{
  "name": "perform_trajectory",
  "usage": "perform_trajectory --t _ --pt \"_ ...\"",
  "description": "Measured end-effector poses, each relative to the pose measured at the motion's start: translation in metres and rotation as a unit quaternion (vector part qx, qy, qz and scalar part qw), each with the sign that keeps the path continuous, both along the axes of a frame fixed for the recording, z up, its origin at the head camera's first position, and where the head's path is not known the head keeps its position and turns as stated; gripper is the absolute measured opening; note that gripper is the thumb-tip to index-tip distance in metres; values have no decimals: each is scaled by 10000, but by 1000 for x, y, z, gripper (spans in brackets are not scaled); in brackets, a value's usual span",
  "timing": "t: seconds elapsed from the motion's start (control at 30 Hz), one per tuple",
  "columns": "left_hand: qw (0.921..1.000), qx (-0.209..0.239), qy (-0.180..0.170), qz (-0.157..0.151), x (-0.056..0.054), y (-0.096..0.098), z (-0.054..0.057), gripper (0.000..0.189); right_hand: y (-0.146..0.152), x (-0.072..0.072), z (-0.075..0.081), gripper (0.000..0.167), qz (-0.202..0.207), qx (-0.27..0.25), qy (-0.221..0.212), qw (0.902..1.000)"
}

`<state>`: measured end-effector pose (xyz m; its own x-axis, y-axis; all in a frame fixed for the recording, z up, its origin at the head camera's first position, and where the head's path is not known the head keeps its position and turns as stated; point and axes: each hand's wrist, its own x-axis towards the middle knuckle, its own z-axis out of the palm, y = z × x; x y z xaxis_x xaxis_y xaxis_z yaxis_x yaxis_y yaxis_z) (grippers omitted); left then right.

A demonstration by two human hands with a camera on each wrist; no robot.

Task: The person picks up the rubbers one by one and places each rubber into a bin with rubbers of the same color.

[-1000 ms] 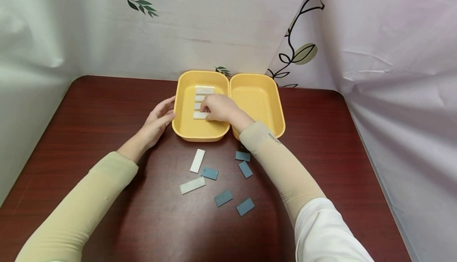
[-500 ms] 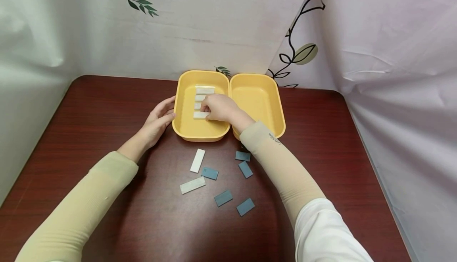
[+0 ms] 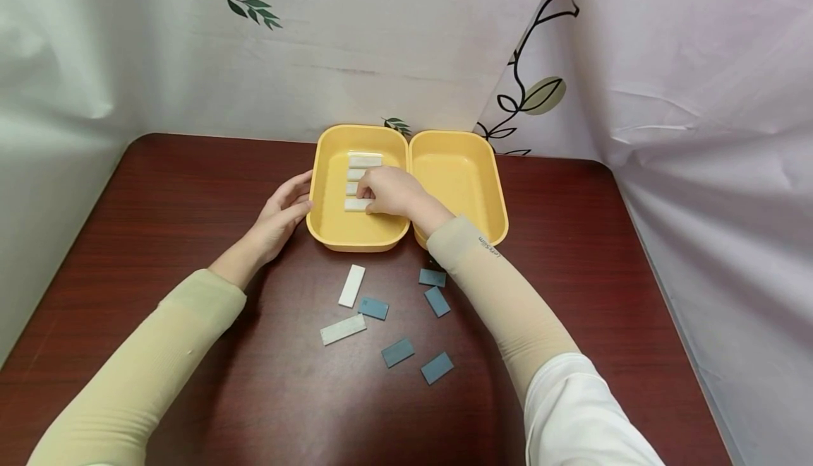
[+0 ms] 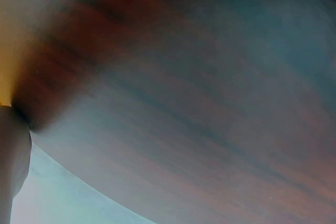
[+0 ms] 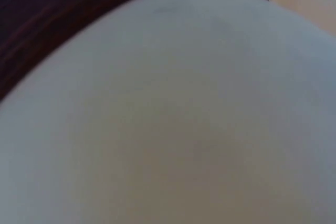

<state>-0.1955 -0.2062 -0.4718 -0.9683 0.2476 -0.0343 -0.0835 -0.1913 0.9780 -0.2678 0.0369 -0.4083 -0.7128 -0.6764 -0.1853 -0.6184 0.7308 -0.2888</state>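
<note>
In the head view, my right hand (image 3: 394, 192) reaches into the left yellow tray (image 3: 327, 226). Its thumb and fingers pinch the right end of a white tile (image 3: 356, 205) at the near end of a column. Above it, several more pale tiles (image 3: 365, 161) lie parallel on the tray floor, partly covered by the hand. My left hand (image 3: 279, 215) rests against the tray's left wall, fingers extended along the outside and thumb at the rim. A blurred digit (image 4: 11, 156) shows at the left wrist view's edge. A pale blurred surface fills most of the right wrist view.
A second yellow tray (image 3: 454, 183) adjoins the first, partly under my right forearm. On the dark red table (image 3: 305, 409) lie a white tile (image 3: 352, 286), a greyish-white tile (image 3: 343, 330) and several blue-grey tiles (image 3: 397, 353). White curtains (image 3: 381, 42) stand behind and at both sides.
</note>
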Motion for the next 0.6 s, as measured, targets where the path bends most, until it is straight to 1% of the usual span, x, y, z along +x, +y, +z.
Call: perform_trajectory --t 0.17,0.37,0.47,0.6 --pt "10000 12 -5 9 0 1 1 62 1 1 0 22 26 -217 39 9998" --pt "10000 13 -34 21 0 1 0 62 5 2 3 21 36 -873 20 9962" --pt "10000 11 -35 19 -1 1 0 62 6 3 5 20 51 -1107 31 9938" --pt "10000 16 -22 5 -1 1 0 62 6 6 9 18 147 -1218 99 9924"
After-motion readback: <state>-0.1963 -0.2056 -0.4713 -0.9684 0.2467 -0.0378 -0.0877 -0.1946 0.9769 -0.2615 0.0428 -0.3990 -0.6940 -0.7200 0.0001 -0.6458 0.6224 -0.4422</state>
